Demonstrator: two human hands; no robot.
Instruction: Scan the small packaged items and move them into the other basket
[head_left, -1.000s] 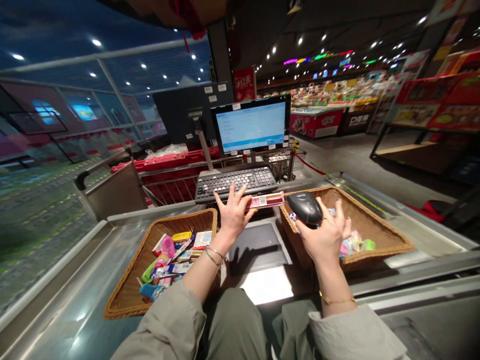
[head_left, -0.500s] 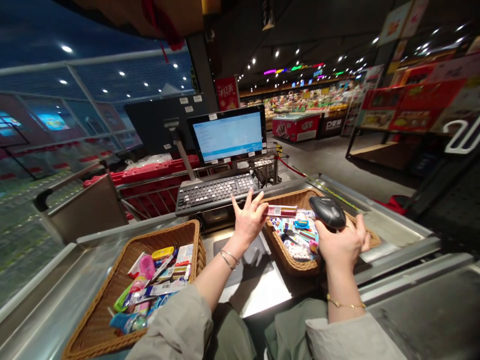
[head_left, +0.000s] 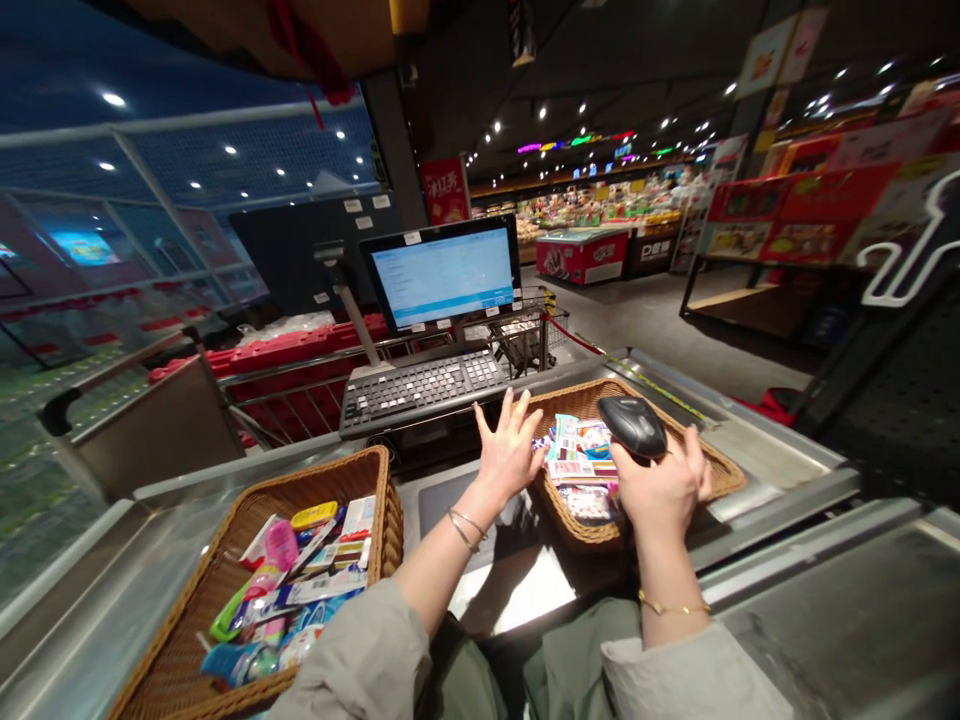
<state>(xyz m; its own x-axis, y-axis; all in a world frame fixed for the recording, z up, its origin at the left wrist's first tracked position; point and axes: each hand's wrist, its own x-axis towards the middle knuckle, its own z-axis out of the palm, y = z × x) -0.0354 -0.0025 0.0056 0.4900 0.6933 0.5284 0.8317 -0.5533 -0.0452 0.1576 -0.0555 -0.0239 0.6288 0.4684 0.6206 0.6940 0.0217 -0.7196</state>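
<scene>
My left hand is open and holds nothing, its fingers spread just above the right basket's near corner. My right hand grips a black handheld barcode scanner over the right wicker basket. That basket holds colourful packets, partly hidden by my right hand. Nearer on the left, a second wicker basket is filled with toiletries and small packaged goods, including a pink bottle.
Both baskets sit on a steel checkout counter with a dark scanner plate between them. Behind stand a black keyboard and a lit monitor. Beyond are a red-lined cart, chest freezers and shelves.
The striped pink packet at my left fingertips is gone from my left hand, which now hangs empty over the basket. The scanner stays in my right hand, and the view has shifted slightly.
</scene>
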